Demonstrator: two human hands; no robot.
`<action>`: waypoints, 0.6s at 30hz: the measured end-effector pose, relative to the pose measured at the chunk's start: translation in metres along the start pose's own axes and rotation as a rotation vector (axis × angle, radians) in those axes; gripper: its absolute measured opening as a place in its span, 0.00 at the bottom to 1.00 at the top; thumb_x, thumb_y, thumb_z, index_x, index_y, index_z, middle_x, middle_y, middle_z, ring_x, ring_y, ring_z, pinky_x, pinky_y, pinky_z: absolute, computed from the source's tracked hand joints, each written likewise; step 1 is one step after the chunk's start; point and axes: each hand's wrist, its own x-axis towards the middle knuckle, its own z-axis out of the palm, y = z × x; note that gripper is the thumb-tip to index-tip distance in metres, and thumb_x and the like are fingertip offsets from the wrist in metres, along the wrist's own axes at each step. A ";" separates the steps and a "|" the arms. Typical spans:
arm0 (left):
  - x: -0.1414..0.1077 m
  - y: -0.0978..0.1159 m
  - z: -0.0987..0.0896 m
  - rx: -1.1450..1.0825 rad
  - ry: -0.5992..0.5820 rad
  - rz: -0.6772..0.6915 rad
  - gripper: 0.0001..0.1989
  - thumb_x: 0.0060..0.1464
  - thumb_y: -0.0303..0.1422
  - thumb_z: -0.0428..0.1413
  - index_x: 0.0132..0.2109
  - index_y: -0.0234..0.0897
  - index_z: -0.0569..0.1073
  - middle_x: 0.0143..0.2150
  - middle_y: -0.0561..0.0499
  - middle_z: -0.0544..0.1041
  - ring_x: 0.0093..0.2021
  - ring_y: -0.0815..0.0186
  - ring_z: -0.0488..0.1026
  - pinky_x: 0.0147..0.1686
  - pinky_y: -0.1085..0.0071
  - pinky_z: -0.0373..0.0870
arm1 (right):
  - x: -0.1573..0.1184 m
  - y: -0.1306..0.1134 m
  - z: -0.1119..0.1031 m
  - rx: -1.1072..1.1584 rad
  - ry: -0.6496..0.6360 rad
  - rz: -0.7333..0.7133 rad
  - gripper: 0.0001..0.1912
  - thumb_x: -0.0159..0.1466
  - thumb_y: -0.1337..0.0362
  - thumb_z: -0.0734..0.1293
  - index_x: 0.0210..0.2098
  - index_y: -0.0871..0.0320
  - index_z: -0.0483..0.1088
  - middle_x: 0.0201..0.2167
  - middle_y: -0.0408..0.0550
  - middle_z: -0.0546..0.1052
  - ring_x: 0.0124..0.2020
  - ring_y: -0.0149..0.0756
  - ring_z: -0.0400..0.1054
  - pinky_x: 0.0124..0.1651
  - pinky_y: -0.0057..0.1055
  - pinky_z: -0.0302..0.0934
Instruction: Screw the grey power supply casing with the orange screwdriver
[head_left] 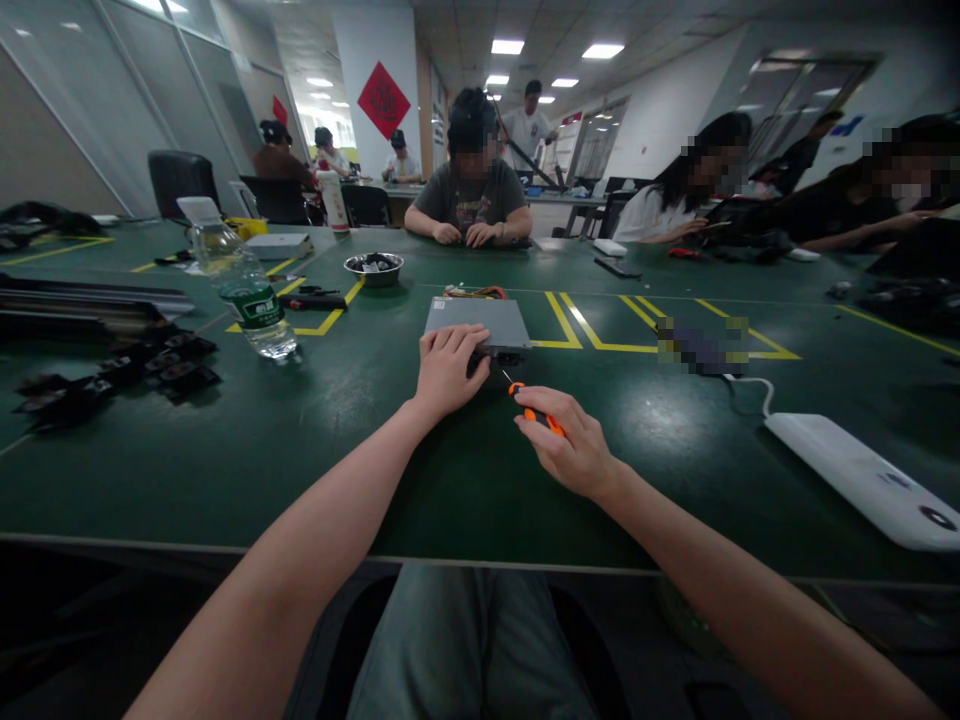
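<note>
One grey metal box (499, 318) lies centrally on the green tabletop (360, 460). Left hand (448, 372): fingers extended over its near-left top, thumb apart. Right hand (571, 440): fingers wrapped around the orange-black screwdriver (541, 417). Contact with the box cannot be confirmed; advisably, brace it firmly and keep the shaft (507, 376) steady.

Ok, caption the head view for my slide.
Left hand on the grey box, right hand pointing a screwdriver at it.

Your left hand (450, 368) hides the grey box's (480, 318) near-left corner. Your right hand (566, 440) partly covers the screwdriver's handle (531, 413).
</note>
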 end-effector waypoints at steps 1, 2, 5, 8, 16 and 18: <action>0.000 0.000 0.000 0.000 -0.003 -0.002 0.15 0.57 0.34 0.51 0.51 0.42 0.68 0.55 0.50 0.71 0.55 0.59 0.64 0.53 0.59 0.53 | 0.000 0.001 0.000 -0.001 -0.001 -0.001 0.14 0.58 0.75 0.63 0.42 0.55 0.63 0.47 0.51 0.70 0.53 0.37 0.65 0.48 0.37 0.70; 0.000 0.000 0.000 -0.001 -0.004 -0.003 0.15 0.57 0.34 0.51 0.51 0.42 0.68 0.55 0.50 0.71 0.55 0.59 0.64 0.53 0.59 0.53 | 0.000 0.001 0.001 -0.004 -0.001 -0.002 0.14 0.58 0.75 0.63 0.42 0.55 0.63 0.47 0.51 0.70 0.53 0.38 0.65 0.48 0.37 0.70; 0.000 0.000 0.000 -0.004 0.002 0.000 0.15 0.56 0.34 0.52 0.51 0.42 0.68 0.55 0.51 0.72 0.55 0.60 0.64 0.53 0.59 0.53 | 0.000 0.002 0.001 -0.020 -0.003 -0.011 0.14 0.58 0.75 0.64 0.42 0.56 0.62 0.47 0.52 0.69 0.53 0.38 0.64 0.48 0.37 0.70; 0.000 0.000 0.001 -0.007 0.009 0.002 0.15 0.56 0.34 0.52 0.51 0.42 0.68 0.55 0.51 0.72 0.54 0.60 0.64 0.53 0.59 0.53 | 0.002 0.000 0.000 -0.049 -0.014 -0.020 0.14 0.58 0.74 0.65 0.41 0.56 0.62 0.47 0.52 0.68 0.52 0.38 0.64 0.47 0.37 0.70; 0.000 0.001 -0.002 -0.011 -0.008 -0.005 0.14 0.57 0.33 0.50 0.51 0.42 0.68 0.55 0.51 0.72 0.55 0.60 0.64 0.53 0.59 0.53 | 0.004 -0.006 0.000 -0.129 -0.046 -0.047 0.15 0.58 0.73 0.65 0.44 0.55 0.62 0.46 0.52 0.67 0.51 0.39 0.64 0.44 0.35 0.69; 0.000 0.002 -0.003 -0.004 -0.019 -0.001 0.14 0.57 0.33 0.50 0.51 0.42 0.68 0.55 0.51 0.71 0.55 0.60 0.64 0.53 0.59 0.53 | 0.007 -0.007 -0.001 -0.126 -0.058 -0.070 0.16 0.58 0.74 0.64 0.44 0.59 0.61 0.46 0.54 0.67 0.51 0.40 0.64 0.46 0.36 0.69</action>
